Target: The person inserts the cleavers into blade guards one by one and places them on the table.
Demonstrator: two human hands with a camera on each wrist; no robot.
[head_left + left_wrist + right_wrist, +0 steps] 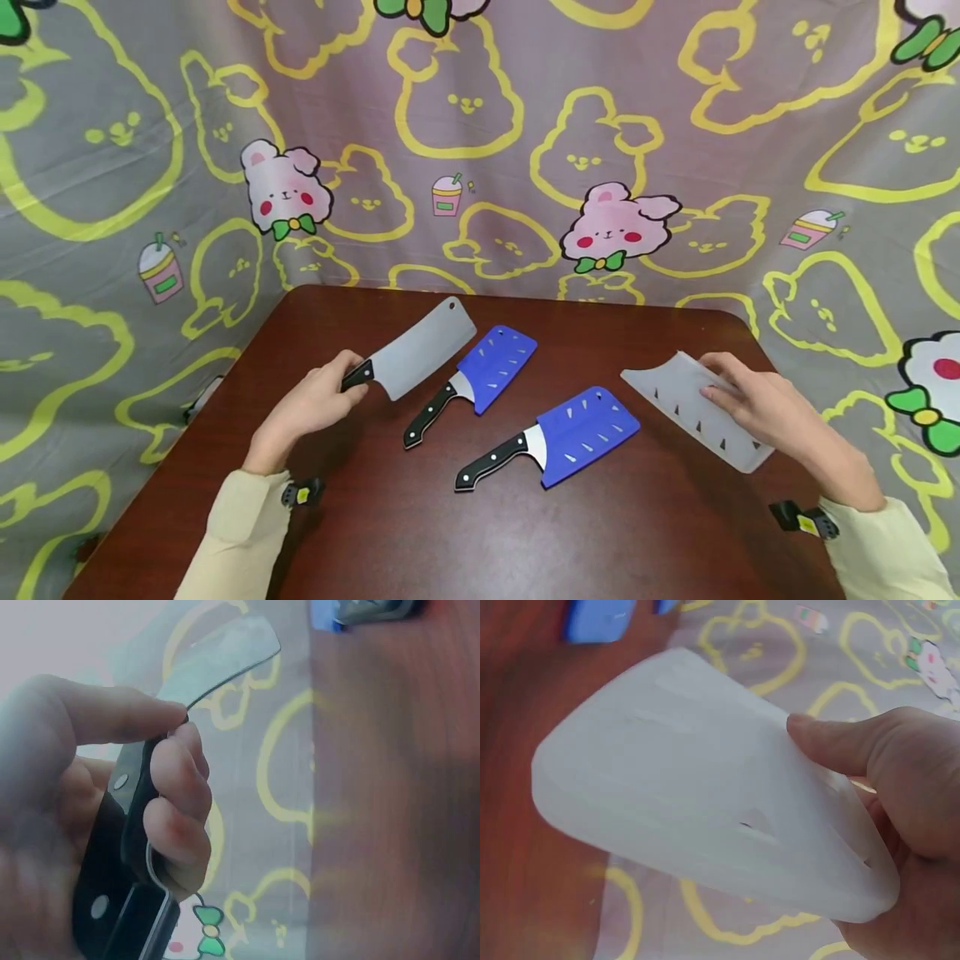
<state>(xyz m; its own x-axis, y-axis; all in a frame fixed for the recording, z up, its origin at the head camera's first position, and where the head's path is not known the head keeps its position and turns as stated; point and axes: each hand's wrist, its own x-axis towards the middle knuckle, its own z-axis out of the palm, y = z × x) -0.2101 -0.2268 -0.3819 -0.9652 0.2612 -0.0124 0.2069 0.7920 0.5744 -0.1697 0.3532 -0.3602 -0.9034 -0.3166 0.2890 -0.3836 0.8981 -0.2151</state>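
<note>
Cleaver [420, 350] first: a broad, bare grey blade with a small hole near its far corner and a black riveted handle. The left hand [318, 404] has that handle, fingers [176, 787] curled round it and thumb laid along the top, as the left wrist view shows. The blade points away from the person and to the right, lifted a little off the table [375, 533].

The right hand [757, 408] holds a sheath [693, 408], a frosted, see-through white cover with a row of small pointed slits. From the right wrist view the thumb [840, 742] presses on its upper face and the rest of the hand closes underneath, so it is pinched at one end. The wrist is bent inward and the open end of the sheath faces toward the left hand. The two hands are well apart.

Between them lie two more knives with black handles, each already in a blue sheath with pale slits: one [480, 375] just beside the cleaver's blade, the other [558, 437] nearer the right hand. Both sleeves are cream. A cloth [480, 125] printed with yellow rabbit outlines hangs beyond the hands.
</note>
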